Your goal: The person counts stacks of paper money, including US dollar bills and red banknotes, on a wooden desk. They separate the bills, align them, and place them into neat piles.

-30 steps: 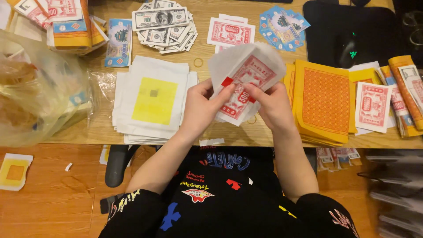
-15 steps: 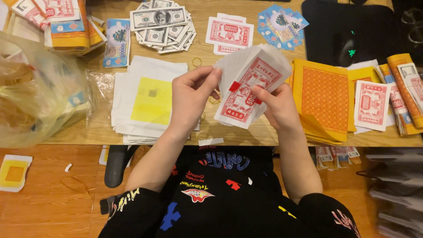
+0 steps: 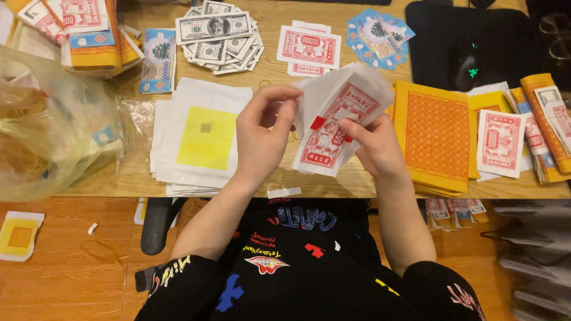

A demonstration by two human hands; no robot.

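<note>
Lifting slightly off the stack since a moment ago, left hand (image 3: 262,134) is curling pinched fingers beside fanned red-and-white paper notes (image 3: 333,128), while right hand (image 3: 375,148) is gripping them above the surface (image 3: 369,178) for counting.

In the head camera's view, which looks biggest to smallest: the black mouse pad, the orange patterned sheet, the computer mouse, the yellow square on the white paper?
1. Black mouse pad
2. Orange patterned sheet
3. Yellow square
4. Computer mouse

The mouse pad runs off the frame's top, so it is likely larger still.
</note>
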